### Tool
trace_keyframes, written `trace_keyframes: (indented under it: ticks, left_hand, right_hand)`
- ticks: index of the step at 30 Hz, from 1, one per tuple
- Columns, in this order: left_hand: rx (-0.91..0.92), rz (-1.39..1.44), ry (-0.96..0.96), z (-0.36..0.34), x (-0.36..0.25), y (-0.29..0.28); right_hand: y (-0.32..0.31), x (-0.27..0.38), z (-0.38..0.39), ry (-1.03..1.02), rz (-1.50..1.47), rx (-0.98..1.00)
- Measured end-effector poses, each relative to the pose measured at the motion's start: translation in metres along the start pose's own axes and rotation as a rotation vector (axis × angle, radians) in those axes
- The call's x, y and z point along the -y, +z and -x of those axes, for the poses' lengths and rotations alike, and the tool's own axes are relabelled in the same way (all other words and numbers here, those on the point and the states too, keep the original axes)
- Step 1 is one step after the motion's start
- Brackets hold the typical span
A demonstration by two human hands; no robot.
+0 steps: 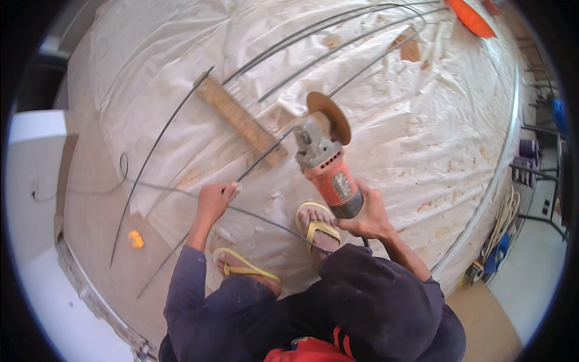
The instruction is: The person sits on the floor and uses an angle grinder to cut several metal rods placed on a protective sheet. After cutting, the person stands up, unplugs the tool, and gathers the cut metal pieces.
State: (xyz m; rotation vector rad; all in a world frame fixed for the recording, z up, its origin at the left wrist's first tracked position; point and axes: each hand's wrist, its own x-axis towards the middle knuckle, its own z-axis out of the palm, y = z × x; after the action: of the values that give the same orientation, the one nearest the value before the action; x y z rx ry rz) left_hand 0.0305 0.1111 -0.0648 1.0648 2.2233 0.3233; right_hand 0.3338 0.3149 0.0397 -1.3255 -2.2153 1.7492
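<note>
My left hand (212, 205) is closed on a thin dark metal rod (254, 163), which slants up to the right past a wooden board (226, 108) on the plastic sheet. My right hand (365, 214) grips the rear body of a red and grey angle grinder (329, 181), held upright-angled over the sheet with its brown disc (335, 117) at the top. The grinder's head overlaps the rod in this view; I cannot tell whether they touch. Its cord runs left past my sandalled feet.
More rods (289, 42) lie across the plastic sheet (422, 139). An orange object (471, 17) is at the top right, a small yellow object (136, 239) at left. Along the right stand metal frames (538, 172) and coiled cord (506, 214); a white wall (37, 157) is at left.
</note>
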Motion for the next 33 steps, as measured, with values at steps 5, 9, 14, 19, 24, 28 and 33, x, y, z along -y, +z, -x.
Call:
trace_keyframes:
  ticks: [5, 9, 14, 19, 24, 28, 33]
  left_hand:
    - [0.101, -0.144, 0.111, -0.036, -0.023, -0.041]
    - [-0.066, -0.076, 0.377, -0.119, -0.078, -0.08]
    - [-0.204, 0.041, 0.371, -0.259, -0.128, -0.096]
    - [-0.281, -0.085, 0.189, -0.334, -0.136, -0.072]
    - [-0.263, -0.281, 0.162, -0.35, -0.153, -0.039]
    - [-0.302, -0.316, 0.202, -0.35, -0.148, -0.04]
    - [-0.382, -0.296, 0.278, -0.346, -0.15, -0.044]
  right_hand:
    - [-0.009, 0.001, 0.001, -0.003, -0.035, 0.021]
    - [-0.009, 0.004, 0.002, 0.04, -0.122, -0.002]
    - [-0.009, 0.009, -0.001, 0.154, -0.222, -0.004]
    - [-0.011, 0.01, -0.003, 0.222, -0.159, -0.054]
    - [-0.015, 0.007, -0.002, 0.332, -0.188, -0.122]
    - [-0.015, 0.014, -0.01, 0.373, -0.208, -0.105]
    - [-0.011, 0.008, -0.015, 0.315, -0.163, -0.088]
